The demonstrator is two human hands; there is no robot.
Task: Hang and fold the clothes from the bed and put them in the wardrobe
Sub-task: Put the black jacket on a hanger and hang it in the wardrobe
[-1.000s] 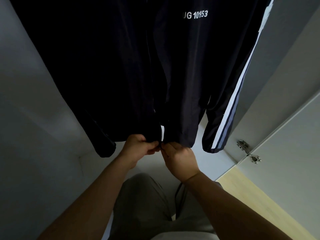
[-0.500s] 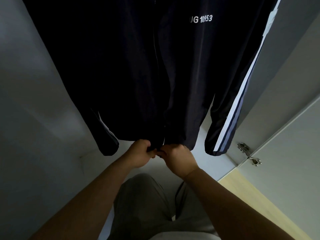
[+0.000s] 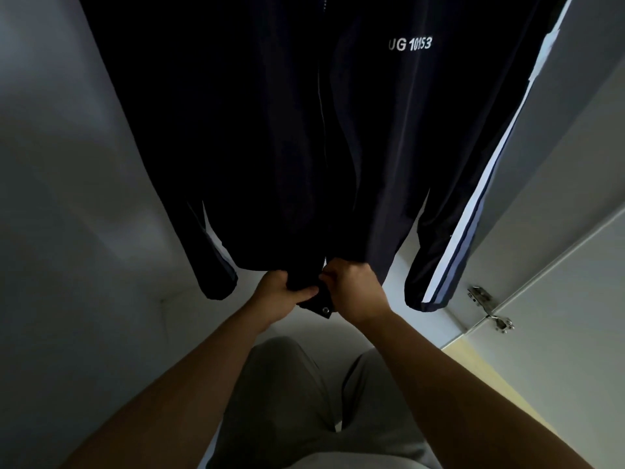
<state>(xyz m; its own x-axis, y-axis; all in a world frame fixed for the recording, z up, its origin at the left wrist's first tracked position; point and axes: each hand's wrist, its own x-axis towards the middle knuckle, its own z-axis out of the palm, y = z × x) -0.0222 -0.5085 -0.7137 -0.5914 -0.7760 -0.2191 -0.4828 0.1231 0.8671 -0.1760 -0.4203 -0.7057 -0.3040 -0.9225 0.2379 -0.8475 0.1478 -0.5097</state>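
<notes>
A dark navy zip jacket (image 3: 270, 130) with white chest lettering and white-and-blue sleeve stripes hangs in front of me inside the wardrobe. Its top and the hanger are out of view. My left hand (image 3: 282, 289) grips the left side of the bottom hem at the zip. My right hand (image 3: 355, 286) grips the right side of the hem right beside it. A small hem tab with a metal snap (image 3: 325, 309) pokes out below, between my two hands. Both sleeves hang loose on either side.
The grey wardrobe side wall (image 3: 67, 198) rises on the left. On the right stands the open wardrobe door (image 3: 558, 299) with a metal hinge (image 3: 490, 308). A strip of light wooden floor (image 3: 490, 377) shows below it. My grey trousers (image 3: 287, 401) fill the bottom.
Both hands have stayed together at the hem by the zip. The hem tab with the snap now hangs visibly between them, and the jacket sits slightly higher in view.
</notes>
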